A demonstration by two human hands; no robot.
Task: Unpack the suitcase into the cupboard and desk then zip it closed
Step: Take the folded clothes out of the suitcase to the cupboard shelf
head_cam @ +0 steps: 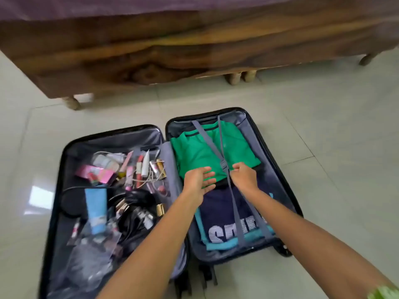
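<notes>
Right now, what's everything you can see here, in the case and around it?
suitcase: one, black shell, grey lining, open flat on pale tiled floor
green shirt: one, folded, right half, far end
navy shirt: one, white lettering, right half, near end
straps: grey, crossed over the clothes, buckle fastened
toiletries and cables: many, mixed colours, loose in left half
blue tube: one, left half
wooden bed frame: brown, beyond the suitcase
left hand: open, over green shirt
right hand: closed on strap by buckle

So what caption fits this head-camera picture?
Both hands, left and right, at the strap buckle over folded clothes in an open suitcase.
</notes>
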